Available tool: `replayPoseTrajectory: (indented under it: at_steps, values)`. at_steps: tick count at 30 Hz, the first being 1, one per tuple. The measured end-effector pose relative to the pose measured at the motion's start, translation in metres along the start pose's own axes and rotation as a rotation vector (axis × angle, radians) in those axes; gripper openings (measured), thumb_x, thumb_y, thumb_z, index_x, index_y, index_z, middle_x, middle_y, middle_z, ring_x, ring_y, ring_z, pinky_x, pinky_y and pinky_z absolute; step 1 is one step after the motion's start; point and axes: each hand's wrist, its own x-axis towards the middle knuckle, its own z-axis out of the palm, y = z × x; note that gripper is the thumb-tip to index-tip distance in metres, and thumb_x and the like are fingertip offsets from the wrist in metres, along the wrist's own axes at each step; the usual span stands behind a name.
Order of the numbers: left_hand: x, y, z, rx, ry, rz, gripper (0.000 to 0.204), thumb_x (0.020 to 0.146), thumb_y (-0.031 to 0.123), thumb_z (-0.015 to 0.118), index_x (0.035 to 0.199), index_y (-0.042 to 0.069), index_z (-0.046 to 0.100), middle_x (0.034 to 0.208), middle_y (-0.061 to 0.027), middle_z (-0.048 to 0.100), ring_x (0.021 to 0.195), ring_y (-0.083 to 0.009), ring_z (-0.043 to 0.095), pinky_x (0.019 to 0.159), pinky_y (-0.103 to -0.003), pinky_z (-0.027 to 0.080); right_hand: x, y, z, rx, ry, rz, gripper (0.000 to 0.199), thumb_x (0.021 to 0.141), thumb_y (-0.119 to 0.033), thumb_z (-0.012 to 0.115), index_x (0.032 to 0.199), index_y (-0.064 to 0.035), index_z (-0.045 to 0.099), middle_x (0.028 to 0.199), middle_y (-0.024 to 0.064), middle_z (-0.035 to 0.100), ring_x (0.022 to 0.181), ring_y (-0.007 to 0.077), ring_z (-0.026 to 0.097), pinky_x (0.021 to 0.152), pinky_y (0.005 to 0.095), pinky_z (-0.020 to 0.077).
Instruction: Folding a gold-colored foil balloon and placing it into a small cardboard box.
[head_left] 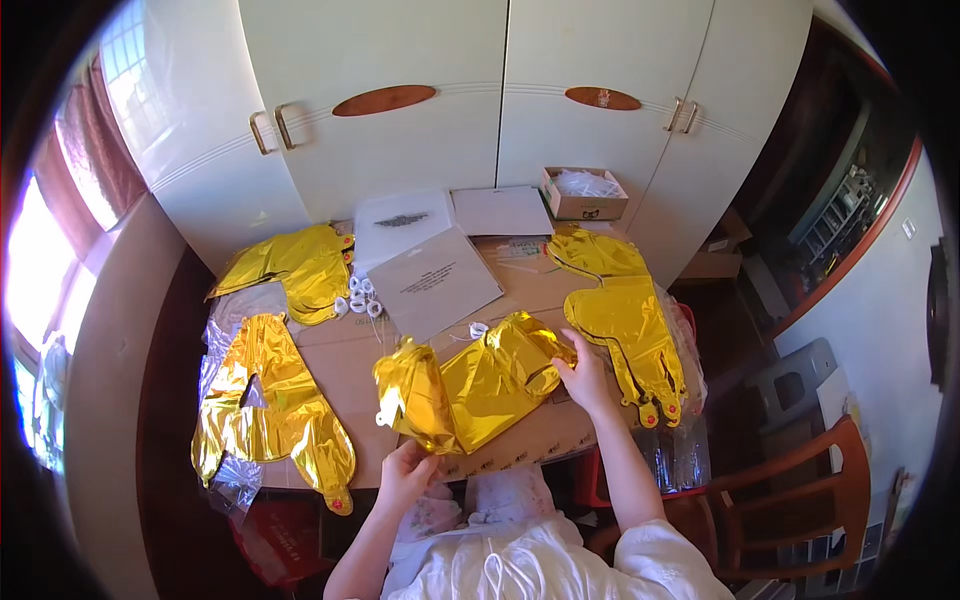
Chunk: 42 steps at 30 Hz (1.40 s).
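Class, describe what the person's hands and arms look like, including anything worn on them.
The left hand and right hand wear no gloves, and no watch or bracelet shows on either wrist. A loose white sleeve covers the upper right arm, leaving the forearm bare. No left sleeve shows clearly.

Downward head-worn fisheye, rim unclear.
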Motion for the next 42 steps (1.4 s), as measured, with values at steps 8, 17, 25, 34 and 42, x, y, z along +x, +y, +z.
replayPoseTrajectory:
  at_steps: [8, 17, 25, 34, 42]
  values:
    - [0.005, -0.018, -0.002, -1.008, -0.027, 0.271, 0.041, 0.092, 0.019, 0.059, 0.130, 0.012, 0.045, 0.129, -0.0064, 0.054, 0.120, -0.0244, 0.054, 0.103, -0.046, 0.045, 0.040, 0.009, -0.011, 0.001, -0.064, 0.028, 0.053, 0.085, -0.011, 0.069, 0.134, -0.0067, 0.049, 0.127, 0.0207, 0.061, 0.117, 0.0371, 0.059, 0.097, 0.0399, 0.0473]
    - [-0.015, 0.007, 0.004, -0.923, 0.137, 0.255, 0.061, 0.087, 0.050, 0.055, 0.137, 0.018, 0.043, 0.137, -0.0033, 0.050, 0.122, -0.0267, 0.053, 0.104, -0.047, 0.040, 0.022, -0.015, 0.005, -0.529, 0.022, -0.391, 0.056, 0.090, -0.028, 0.065, 0.139, -0.0065, 0.047, 0.141, 0.0164, 0.049, 0.132, 0.0326, 0.046, 0.109, 0.0556, 0.0330]
    - [-0.013, -0.020, -0.003, -1.081, 0.164, 0.142, 0.039, 0.095, 0.028, 0.055, 0.129, 0.010, 0.049, 0.129, -0.0064, 0.058, 0.117, -0.0281, 0.058, 0.099, -0.051, 0.047, 0.004, -0.022, 0.046, -0.612, -0.450, -0.430, 0.059, 0.099, -0.050, 0.043, 0.147, -0.0146, 0.042, 0.156, 0.0105, 0.034, 0.146, 0.0327, 0.027, 0.117, 0.0590, 0.0162]
    - [-0.046, -0.035, -0.048, 0.106, 0.655, 0.284, 0.013, 0.089, 0.006, 0.065, 0.083, -0.002, 0.055, 0.072, -0.0103, 0.064, 0.058, -0.0170, 0.061, 0.048, -0.031, 0.047, 0.001, -0.021, 0.048, -0.641, -0.427, -0.436, 0.059, 0.098, -0.049, 0.044, 0.148, -0.0185, 0.040, 0.157, 0.0088, 0.033, 0.147, 0.0318, 0.025, 0.117, 0.0591, 0.0151]
    - [-0.024, 0.090, 0.019, 1.096, 0.490, 0.911, 0.056, 0.079, 0.026, 0.074, 0.128, 0.004, 0.057, 0.136, -0.0189, 0.052, 0.132, -0.0391, 0.045, 0.109, -0.051, 0.037, 0.001, -0.020, 0.050, -0.633, -0.386, -0.464, 0.058, 0.097, -0.048, 0.046, 0.147, -0.0190, 0.042, 0.155, 0.0079, 0.036, 0.145, 0.0309, 0.029, 0.116, 0.0604, 0.0169]
